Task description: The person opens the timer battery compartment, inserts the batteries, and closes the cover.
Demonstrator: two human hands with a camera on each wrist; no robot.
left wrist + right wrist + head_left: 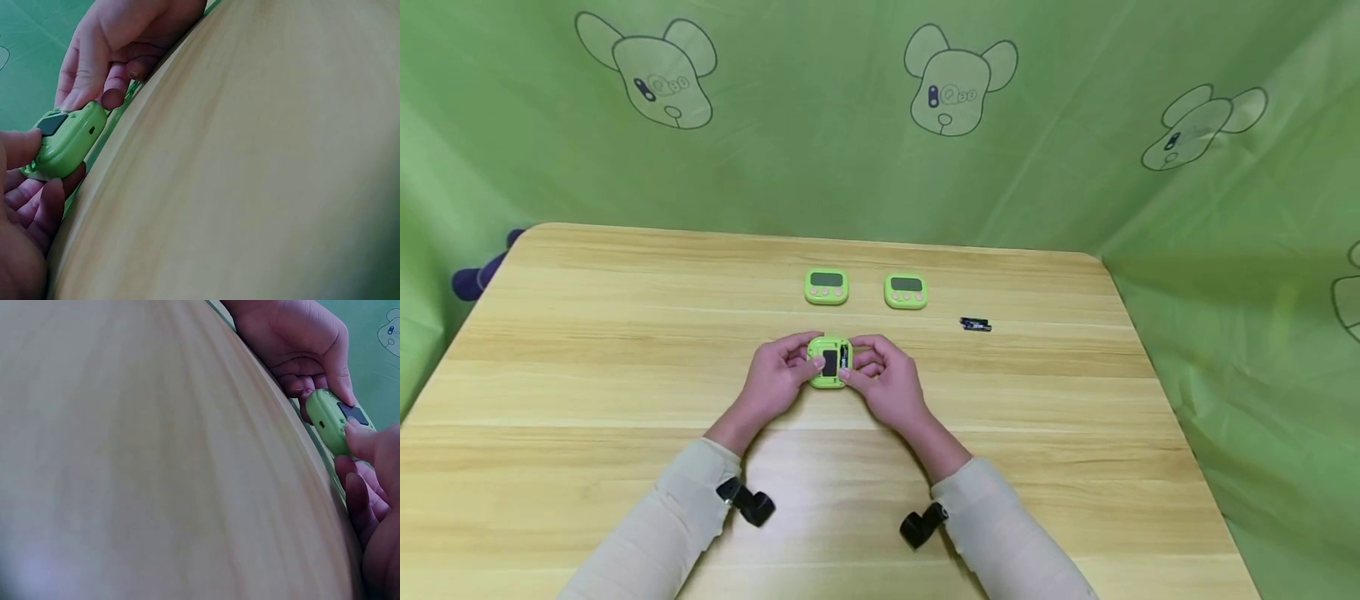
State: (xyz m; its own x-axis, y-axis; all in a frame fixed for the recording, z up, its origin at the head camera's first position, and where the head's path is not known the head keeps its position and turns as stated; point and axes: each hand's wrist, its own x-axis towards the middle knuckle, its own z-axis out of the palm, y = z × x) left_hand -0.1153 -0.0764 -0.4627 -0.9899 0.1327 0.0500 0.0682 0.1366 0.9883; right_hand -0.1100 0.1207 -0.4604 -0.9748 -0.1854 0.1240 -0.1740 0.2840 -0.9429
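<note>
A small green digital timer [827,382] is held back side up, a dark square [830,362] on its back and a dark battery [844,353] in the slot at its right side. My left hand [777,377] grips the left edge, thumb on the back and fingers beneath. From the right, my right hand [891,385] pinches the other edge, its thumb at the slot's lower end. In the left wrist view the timer [70,142] shows a small dark opening in its side. The right wrist view also shows both hands around the timer [327,419].
Two more green timers [826,287] lie screen up beyond the hands, side by side; the right one [906,292] stands slightly apart. A pair of dark batteries [976,324] lies to their right on the wooden table [1037,400]. A green curtain [820,167] hangs behind the far edge.
</note>
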